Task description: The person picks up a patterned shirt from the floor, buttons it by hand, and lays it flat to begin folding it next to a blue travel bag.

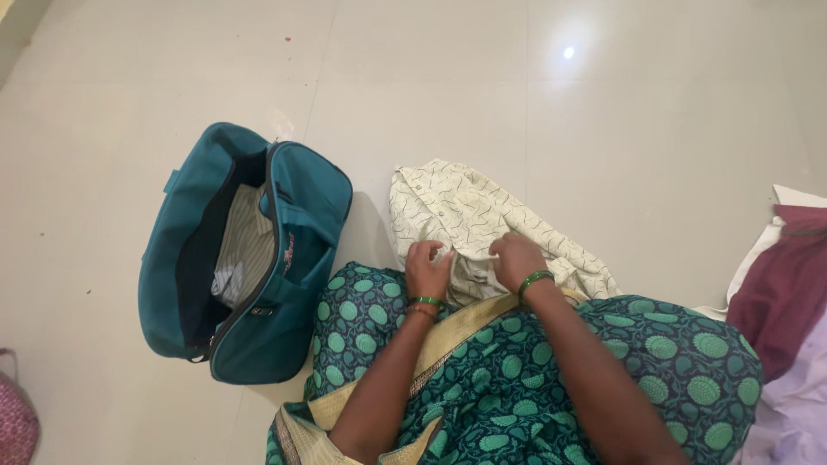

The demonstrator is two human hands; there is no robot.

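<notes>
You are sitting on the pale tiled floor (pixel 482 95), and both of your hands are resting on a cream shirt (pixel 482 220) with thin dark squiggles, which is lying just right of the frame's centre, partly on the floor and partly over your lap. Your left hand (pixel 427 265) is curling its fingers closed on a fold of the shirt near its buttoned edge, and your right hand (pixel 517 257) is pinching the cloth just beside it, fingers bent together on the fabric. Green bangles (pixel 535 279) are circling both wrists. Your lap is filling the lower middle of the frame in a dark green sari (pixel 603 370) printed with lighter round motifs. To the left of centre a teal bag (pixel 301 215) is lying unzipped, touching your knee, with striped cloth (pixel 245 245) showing inside. At the right edge, maroon and white clothes (pixel 788 284) are lying in a heap, well apart from your hands.
</notes>
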